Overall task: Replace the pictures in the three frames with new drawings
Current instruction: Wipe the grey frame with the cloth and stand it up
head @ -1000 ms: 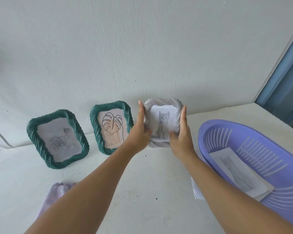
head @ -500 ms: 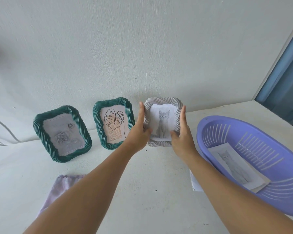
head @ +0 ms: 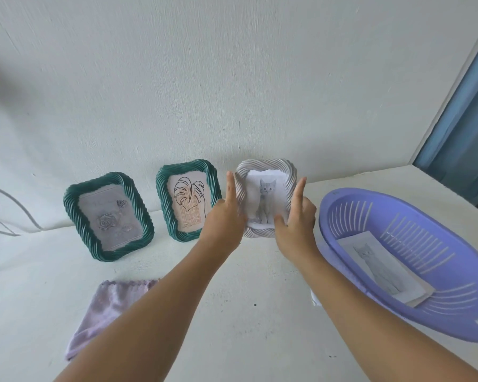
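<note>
A white woven frame (head: 265, 172) with a grey cat drawing stands upright against the wall. My left hand (head: 225, 219) grips its left edge and my right hand (head: 297, 224) grips its right edge and lower corner. To its left stand two green woven frames: one (head: 186, 201) holds a leaf line drawing, the other (head: 108, 216) a grey rose picture. A purple basket (head: 342, 205) at the right holds paper sheets (head: 387, 268), the top one showing a cat.
A lilac cloth (head: 111, 301) lies on the white table near my left forearm. A white paper corner (head: 315, 299) pokes out under the basket. A grey cable (head: 17, 208) runs along the wall at far left. A blue curtain (head: 464, 128) hangs at right.
The view has shifted slightly to the left. Both hands stay on the white frame, which sits at the wall as before.
</note>
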Demonstrator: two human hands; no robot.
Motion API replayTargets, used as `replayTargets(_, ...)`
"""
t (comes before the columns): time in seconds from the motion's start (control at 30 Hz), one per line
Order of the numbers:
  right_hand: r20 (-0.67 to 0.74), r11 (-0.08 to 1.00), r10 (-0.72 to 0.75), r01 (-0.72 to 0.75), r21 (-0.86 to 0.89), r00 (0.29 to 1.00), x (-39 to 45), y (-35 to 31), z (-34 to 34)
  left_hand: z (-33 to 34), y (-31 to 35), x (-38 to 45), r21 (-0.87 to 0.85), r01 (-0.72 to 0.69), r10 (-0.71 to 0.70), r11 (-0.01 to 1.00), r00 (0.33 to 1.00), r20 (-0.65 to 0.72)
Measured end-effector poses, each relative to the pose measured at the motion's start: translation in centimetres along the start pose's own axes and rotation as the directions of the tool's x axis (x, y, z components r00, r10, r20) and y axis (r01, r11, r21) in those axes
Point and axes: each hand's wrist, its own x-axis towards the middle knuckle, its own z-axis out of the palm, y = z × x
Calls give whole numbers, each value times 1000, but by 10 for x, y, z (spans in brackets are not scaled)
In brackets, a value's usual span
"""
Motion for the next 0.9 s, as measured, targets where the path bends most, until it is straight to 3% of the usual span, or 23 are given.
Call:
replayTargets(0.1,23,999,-35,36,-30,999,-17,-13,-3,-6,4,-16,4,3,-3,1000,997,-82)
replayTargets(0.2,41,983,-163,166,-79,986,-38,-27,-15,-7,4,-33,-84,-41,32,996,993,-111)
replayTargets(0.33,14,912,-293,284,-298,956,-47,-24,-55,4,21,-59,-233,35,-11,972,995,102)
replayTargets(0.43,94,868,-136,165,-469,986,-47,-9,-92,17,42,-70,-364,219,-83,905,932,354)
replayTargets(0.57,200,846,125,1,-534,972,-53,4,-129,46,65,-66,-525,432,-120,733,842,525)
replayTargets(0.77,222,884,148,-28,-466,964,-59,9,-137,68,88,-60,-552,535,-184,640,803,566)
replayTargets(0.9,237,893,125,-5,-451,964,-60,12,-137,70,97,-60,-610,610,-211,506,773,598)
